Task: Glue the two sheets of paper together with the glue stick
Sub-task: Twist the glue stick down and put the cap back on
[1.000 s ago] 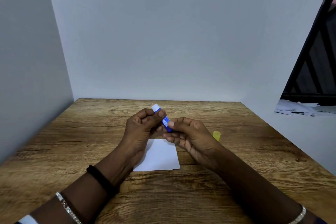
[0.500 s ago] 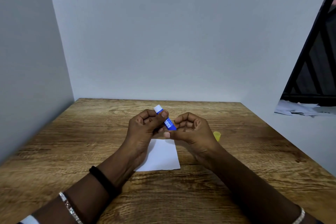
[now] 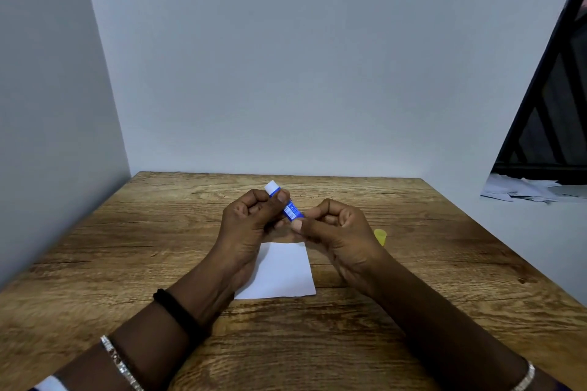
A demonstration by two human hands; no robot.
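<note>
We find the glue stick (image 3: 287,204) pinched in our left hand (image 3: 251,225), white end up, while our right hand (image 3: 336,230) pinches its lower end. Paper (image 3: 282,273) lies flat beneath both hands. A yellow cap (image 3: 380,236) sits just beyond the right hand (contents, if any, not visible). We judge a slow base twist, barrel held steady, best advances glue

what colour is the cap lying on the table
Yellow; the cap shows in the head view, beside the right hand.

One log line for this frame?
left hand: holds glue stick | right hand: at its lower end | paper: on table | cap: off
</note>
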